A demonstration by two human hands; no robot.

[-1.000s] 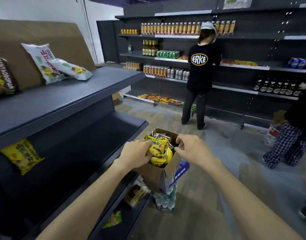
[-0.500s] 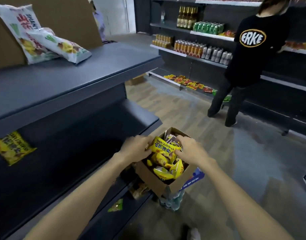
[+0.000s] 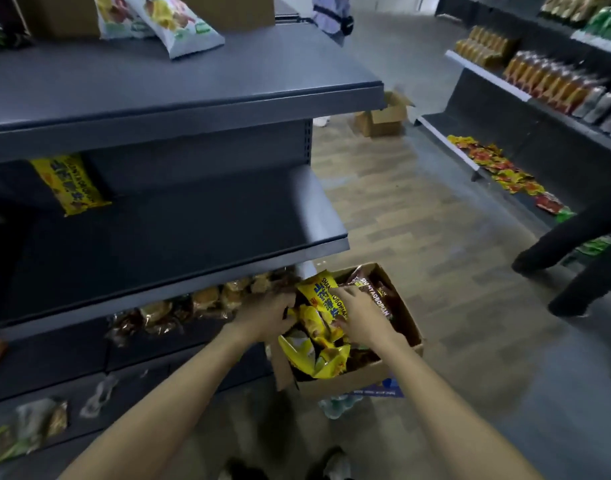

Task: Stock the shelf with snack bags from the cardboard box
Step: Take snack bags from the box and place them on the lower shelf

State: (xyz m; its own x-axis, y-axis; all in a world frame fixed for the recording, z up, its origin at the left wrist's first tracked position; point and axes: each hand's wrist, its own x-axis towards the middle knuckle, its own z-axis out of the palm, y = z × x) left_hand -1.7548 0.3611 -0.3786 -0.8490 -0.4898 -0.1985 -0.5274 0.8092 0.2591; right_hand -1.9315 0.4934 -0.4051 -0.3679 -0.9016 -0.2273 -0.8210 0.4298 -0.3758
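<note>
Head view: one cardboard box [image 3: 352, 382] stands on the floor just beside the foot of the dark grey shelf unit [image 3: 193, 98], packed with yellow snack bags [image 3: 314, 355] and at least two brown ones [image 3: 376, 296]; the yellow ones overlap too much to count. Both hands are inside the box. The left hand [image 3: 266, 317] has its fingers curled round the left edge of an upright yellow bag [image 3: 321, 296]; the right hand [image 3: 357, 311] grips the same bag from the right, fingers bent over its face.

On the shelf unit, three tiers show. The top tier carries two white bags [image 3: 172, 19] leaning together. The middle tier holds one yellow bag [image 3: 68, 185] propped against the back panel. The lowest tier has a row of clear-wrapped brownish packets [image 3: 200, 303], blurred, number uncertain.

The floor [image 3: 435, 237] is wood-patterned planks beside grey. A second open carton [image 3: 383, 116] sits farther down the aisle. Across the aisle another shelf run [image 3: 539, 109] holds rows of bottles and cans, and a person's dark-trousered legs [image 3: 574, 251] stand by it.
</note>
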